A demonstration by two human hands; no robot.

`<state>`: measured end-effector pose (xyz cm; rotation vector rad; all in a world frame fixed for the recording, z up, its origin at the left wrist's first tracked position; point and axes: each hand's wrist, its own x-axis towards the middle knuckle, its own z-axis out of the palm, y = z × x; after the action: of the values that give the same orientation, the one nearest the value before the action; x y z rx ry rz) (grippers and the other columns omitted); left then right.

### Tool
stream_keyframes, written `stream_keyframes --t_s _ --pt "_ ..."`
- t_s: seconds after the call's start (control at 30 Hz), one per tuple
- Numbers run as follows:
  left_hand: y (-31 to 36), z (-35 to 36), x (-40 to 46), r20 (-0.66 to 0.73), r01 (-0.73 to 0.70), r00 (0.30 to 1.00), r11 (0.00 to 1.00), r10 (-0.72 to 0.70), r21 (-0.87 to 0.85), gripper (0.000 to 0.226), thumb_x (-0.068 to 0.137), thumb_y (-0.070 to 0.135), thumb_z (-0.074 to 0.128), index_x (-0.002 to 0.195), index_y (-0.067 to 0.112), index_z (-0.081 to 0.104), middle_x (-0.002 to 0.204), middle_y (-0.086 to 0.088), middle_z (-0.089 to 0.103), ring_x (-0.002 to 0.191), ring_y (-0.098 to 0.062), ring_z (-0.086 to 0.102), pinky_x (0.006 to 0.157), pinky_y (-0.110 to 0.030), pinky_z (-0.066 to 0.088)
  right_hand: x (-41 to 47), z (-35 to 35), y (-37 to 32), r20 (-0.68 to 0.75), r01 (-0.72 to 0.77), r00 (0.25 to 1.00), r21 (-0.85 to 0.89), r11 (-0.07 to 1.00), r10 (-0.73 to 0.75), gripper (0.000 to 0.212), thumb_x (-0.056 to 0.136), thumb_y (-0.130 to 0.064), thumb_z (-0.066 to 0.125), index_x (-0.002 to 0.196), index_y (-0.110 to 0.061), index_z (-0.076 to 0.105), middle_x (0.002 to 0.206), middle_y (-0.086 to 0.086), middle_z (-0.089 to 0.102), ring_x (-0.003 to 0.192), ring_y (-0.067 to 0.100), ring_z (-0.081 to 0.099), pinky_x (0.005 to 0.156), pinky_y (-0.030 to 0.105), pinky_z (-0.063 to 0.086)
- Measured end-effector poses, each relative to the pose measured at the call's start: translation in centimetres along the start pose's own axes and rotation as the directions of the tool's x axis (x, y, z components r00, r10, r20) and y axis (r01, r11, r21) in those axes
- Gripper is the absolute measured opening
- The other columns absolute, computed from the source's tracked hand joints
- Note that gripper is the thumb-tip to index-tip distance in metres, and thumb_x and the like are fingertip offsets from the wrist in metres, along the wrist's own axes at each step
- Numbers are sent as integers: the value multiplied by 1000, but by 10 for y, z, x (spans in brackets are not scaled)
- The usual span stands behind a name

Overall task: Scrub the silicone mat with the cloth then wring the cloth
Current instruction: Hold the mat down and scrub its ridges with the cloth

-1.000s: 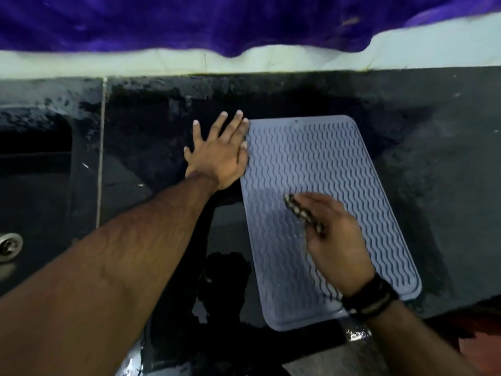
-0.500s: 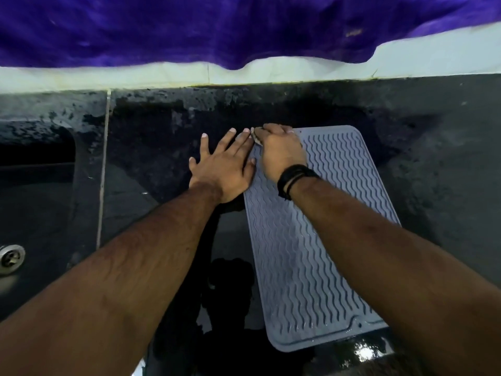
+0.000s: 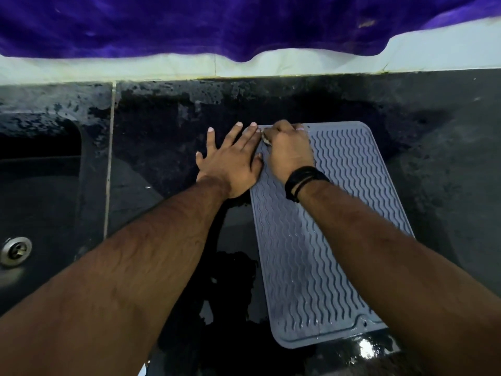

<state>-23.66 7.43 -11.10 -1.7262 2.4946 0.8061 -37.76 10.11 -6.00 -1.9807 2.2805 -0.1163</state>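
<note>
Fingers (image 3: 282,128) curl over cloth (image 3: 267,139) on mat's (image 3: 311,253) far corner.

1. A black stone countertop (image 3: 447,137) fills the scene, wet and glossy, with dull grey streaks toward its back edge.
2. Left of it, a dark sink basin (image 3: 40,202) is set in, with a round metal drain (image 3: 15,251).
3. Behind the countertop runs a pale wall ledge (image 3: 162,67).
4. Above the ledge, purple fabric (image 3: 217,20) hangs down in folds.
5. Light is dim.
</note>
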Motion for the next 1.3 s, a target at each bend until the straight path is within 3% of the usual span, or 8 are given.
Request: stream_keyframes --t_s 0.2,0.37,0.6,0.83,1.07,1.3 --pt "0 1 1 -2 1 1000 1000 -1 11 67 106 69 24 167 59 -1 179 25 -11 165 -43 -20 119 -83 13 -8 4 7 -18 61 998 -49 997 -62 39 94 -14 45 131 -16 56 134 4 50 122 32 43 104 40 39" --pt "-1 1 2 -4 -16 1000 1000 16 21 67 106 69 23 168 58 -1 180 23 -10 165 -43 -19 118 -84 12 6 8 1 -48 4 999 20 1000 -3 36 96 -13 44 130 -14 57 135 5 53 125 31 43 103 38 42" --pt "-2 2 3 -2 -16 1000 999 17 46 67 106 70 21 168 58 -2 180 24 -11 166 -39 -19 118 -83 12 -25 12 13 -62 108 992 -38 993 -110 39 93 -13 45 130 -15 58 135 5 55 123 30 48 107 38 37" --pt "0 1 2 -4 -8 1000 1000 9 28 68 106 71 23 168 58 0 180 23 -9 165 -43 -18 118 -84 13 6 4 0 -31 -29 999 52 998 31 35 94 -9 42 123 -13 62 128 7 57 121 29 49 99 37 46" --pt "-2 2 4 -12 -14 1000 999 15 48 67 106 69 22 168 57 -1 180 23 -10 166 -39 -19 118 -84 11 -39 12 12 -61 93 994 -2 996 -93 40 94 -11 41 130 -16 58 135 3 54 124 27 47 106 35 37" --pt "-3 2 4 -15 -16 1000 999 16 28 69 104 71 22 168 57 1 180 22 -8 166 -43 -18 117 -85 12 1 4 0 -25 -31 999 52 998 32 33 97 -11 39 120 -11 63 125 10 58 119 30 49 99 37 45"
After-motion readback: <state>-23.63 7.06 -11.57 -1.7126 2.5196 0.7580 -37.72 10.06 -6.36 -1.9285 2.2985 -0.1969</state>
